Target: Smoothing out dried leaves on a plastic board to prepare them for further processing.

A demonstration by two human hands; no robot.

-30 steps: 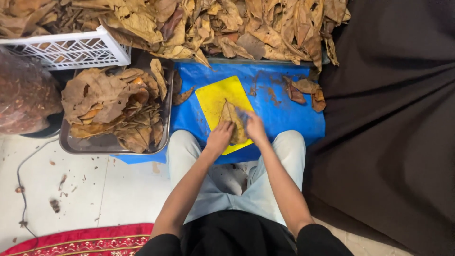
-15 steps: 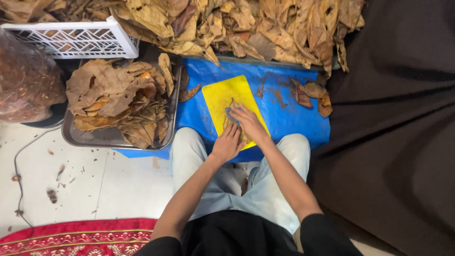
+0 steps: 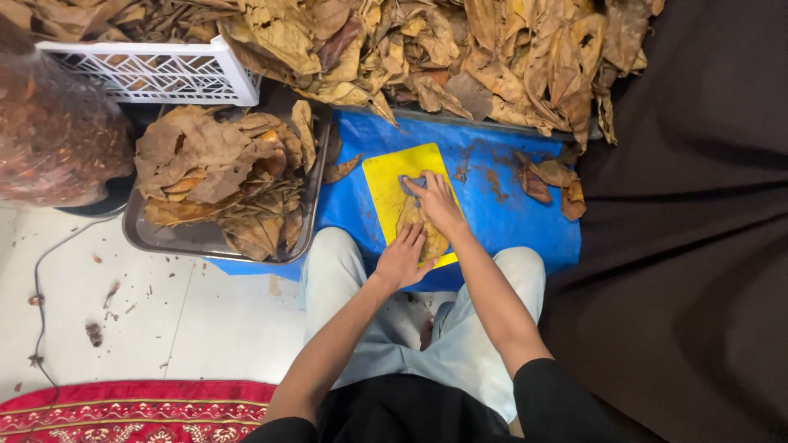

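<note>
Brown, brittle leaf everywhere in this shot. Going left to right from where I'm watching: far out past the left hand there's a clear plastic bag (image 3: 57,135) stuffed with reddish-brown crumbled bits, then a white lattice crate (image 3: 156,72) up above it. Closer in, just left of the left hand, sits a steel tray (image 3: 215,239) heaped with flat dried leaves (image 3: 222,176). I'd guess it's parked there so it's within easy reach of that arm.

Left hand (image 3: 402,258) is laid flat, fingers spread, pressing down the near end of a single dried leaf (image 3: 420,223). Not clenched, not gripping, just pinning it. Right hand (image 3: 437,203) sits just ahead of it on the far part of the same leaf, fingers curled around what looks like a small bluish cloth or pad (image 3: 410,182); it's mostly hidden, so I can't say for sure. My read is one hand anchors so the leaf doesn't slide while the other works along it.

The leaf lies on a yellow cutting board (image 3: 386,174), which gives a smooth, hard backing. That's on a blue tarp (image 3: 501,221), smeared with brown, over the person's pale-trousered knees (image 3: 338,261).

Right of the right hand: a few loose leaf scraps (image 3: 552,176), then a dark cloth (image 3: 698,246). A big leaf pile (image 3: 460,57) runs beyond both hands.

The floor is white tile (image 3: 164,328) with crumbs, plus a red patterned rug (image 3: 139,414) at the near edge.
</note>
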